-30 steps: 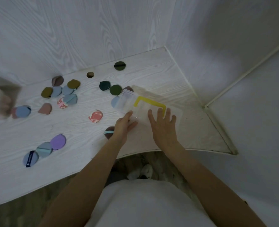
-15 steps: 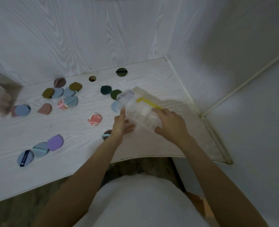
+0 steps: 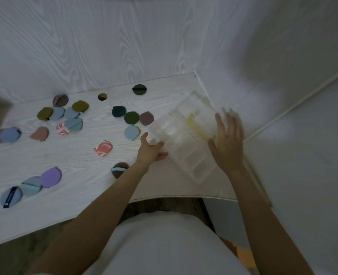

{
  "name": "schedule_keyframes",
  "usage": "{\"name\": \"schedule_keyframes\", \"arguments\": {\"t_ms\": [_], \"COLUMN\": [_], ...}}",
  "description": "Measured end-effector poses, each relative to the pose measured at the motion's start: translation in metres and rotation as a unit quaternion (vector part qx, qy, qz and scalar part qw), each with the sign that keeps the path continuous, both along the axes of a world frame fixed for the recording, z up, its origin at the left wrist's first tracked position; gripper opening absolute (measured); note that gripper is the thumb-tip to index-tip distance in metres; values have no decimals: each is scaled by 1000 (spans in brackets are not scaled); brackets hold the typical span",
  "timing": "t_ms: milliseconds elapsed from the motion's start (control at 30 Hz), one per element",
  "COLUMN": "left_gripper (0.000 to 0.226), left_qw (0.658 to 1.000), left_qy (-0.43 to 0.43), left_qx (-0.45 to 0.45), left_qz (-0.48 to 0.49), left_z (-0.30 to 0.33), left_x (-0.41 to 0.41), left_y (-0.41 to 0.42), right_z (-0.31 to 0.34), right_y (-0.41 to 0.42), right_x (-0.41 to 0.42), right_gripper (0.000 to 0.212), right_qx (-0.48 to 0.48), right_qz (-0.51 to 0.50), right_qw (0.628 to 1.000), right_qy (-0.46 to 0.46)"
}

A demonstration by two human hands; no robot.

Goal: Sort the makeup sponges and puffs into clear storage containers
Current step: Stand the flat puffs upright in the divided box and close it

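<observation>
Your left hand (image 3: 151, 150) sits at the near-left corner of the clear storage container (image 3: 186, 139), fingers loosely curled against its edge; whether it truly grips is unclear. Your right hand (image 3: 226, 143) has let go since half a second ago and now hovers spread and blurred over the yellow handle (image 3: 194, 126). The container has swung from tilted-in-hand to lying diagonally on the worktop (image 3: 84, 159) near the right corner, apparently opened, so loading can probably start; the puffs (image 3: 103, 148) remain scattered left and farther back, none inside yet.
</observation>
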State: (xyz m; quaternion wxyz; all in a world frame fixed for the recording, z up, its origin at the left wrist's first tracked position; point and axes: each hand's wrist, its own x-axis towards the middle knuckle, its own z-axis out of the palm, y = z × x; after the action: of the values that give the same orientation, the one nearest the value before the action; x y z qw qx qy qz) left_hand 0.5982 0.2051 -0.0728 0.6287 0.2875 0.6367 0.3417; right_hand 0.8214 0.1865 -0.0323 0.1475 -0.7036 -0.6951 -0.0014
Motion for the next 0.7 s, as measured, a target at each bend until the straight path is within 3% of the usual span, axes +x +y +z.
{"name": "schedule_keyframes", "arguments": {"t_ms": [67,200,300,400,567,700], "left_gripper": [72,69,67,51,18,19], "left_qw": [1000,1000,999,994,964,930], "left_qy": [-4,7,25,62,178,304], "left_qx": [2,10,19,42,166,185], "left_qz": [-2,-14,-43,-77,-104,-92], "left_z": [-1,-2,2,12,29,29], "left_x": [4,7,3,-12,-76,-148], "left_y": [3,8,7,2,-24,-51], "right_z": [-10,-31,-35,-30,-20,-28], "right_y": [-12,-27,-28,-28,-31,-26], "right_x": [-9,-31,-38,-48,-94,-156], "right_gripper": [61,81,81,76,45,45], "right_qx": [-41,-236,-228,-212,-58,-137], "right_qz": [53,91,78,63,121,223], "right_qw": [998,967,970,975,988,961], "right_qy": [0,22,-4,-12,77,87]}}
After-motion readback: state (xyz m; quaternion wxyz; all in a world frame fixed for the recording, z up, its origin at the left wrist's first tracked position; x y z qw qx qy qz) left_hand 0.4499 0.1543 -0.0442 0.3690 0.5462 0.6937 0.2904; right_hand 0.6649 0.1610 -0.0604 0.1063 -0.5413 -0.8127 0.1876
